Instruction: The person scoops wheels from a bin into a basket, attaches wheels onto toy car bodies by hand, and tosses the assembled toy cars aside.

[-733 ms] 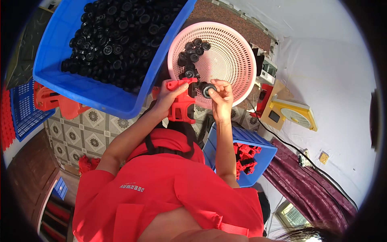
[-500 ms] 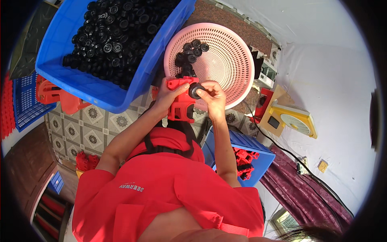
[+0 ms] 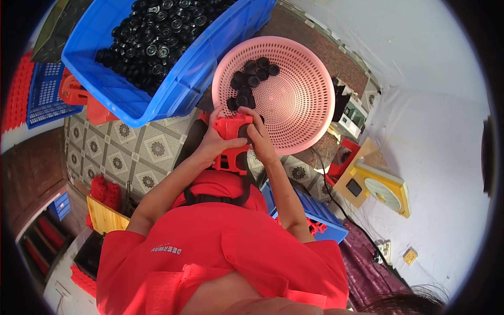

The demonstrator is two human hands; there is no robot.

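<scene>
Observed left hand clamped round the left side of a red plastic part, with thumb laid across the front and fingers curled toward the top. Observed right hand closed in on the opposite side, with fingers bent over the upper right corner and pinching a black wheel against the red part. Found the wheel mostly hidden by fingers; cannot tell how far seated. Located the red part between both hands, above the lap, just before the near rim of a pink perforated basket; cannot tell whether touching the rim.

Recorded inside the basket a small cluster of loose black wheels, gathered toward the left side. Recorded left of the basket a large blue bin, holding a deep heap of similar wheels. Noted near the right forearm a blue crate containing further red parts, partly covered by the arm. Noted farther right a yellow-framed device with a pale grille, near the wall. Noted underneath, at left, a patterned floor.
</scene>
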